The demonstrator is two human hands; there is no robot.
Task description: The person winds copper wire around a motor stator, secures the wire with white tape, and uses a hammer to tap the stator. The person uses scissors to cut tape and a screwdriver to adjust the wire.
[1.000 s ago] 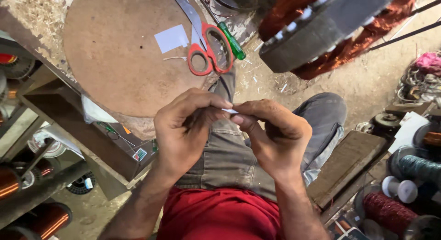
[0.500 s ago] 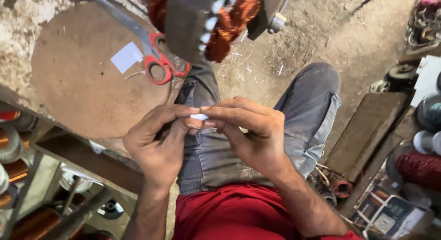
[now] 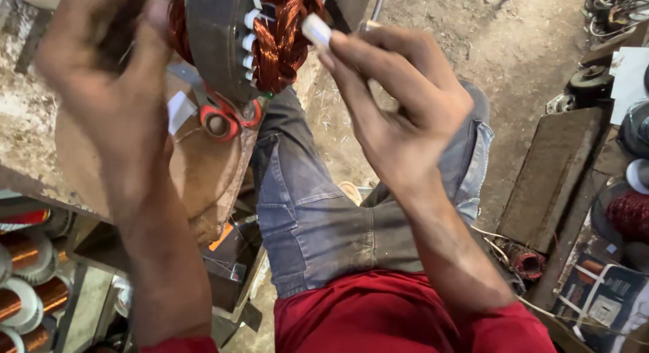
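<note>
The right hand (image 3: 399, 103) pinches a small white paper piece (image 3: 316, 30) between thumb and fingertips, right at the copper wire coils (image 3: 284, 35) of the grey motor ring (image 3: 216, 42). The left hand (image 3: 108, 76) is up at the ring's other side, fingers curled, but I cannot tell what it grips (it is blurry).

The paper piece is tiny and could slip out of the pinch and fall on the dirty floor (image 3: 527, 56). Pushing hard could bend it or scratch the thin copper wire. The ring looks heavy, and it could tip onto the red scissors (image 3: 223, 120) below.

A small white paper square (image 3: 179, 110) lies on the round brown board (image 3: 203, 184) beside the scissors. A dark box with a white label (image 3: 605, 302) sits at bottom right, and a white sheet (image 3: 629, 76) lies at the right edge.
</note>
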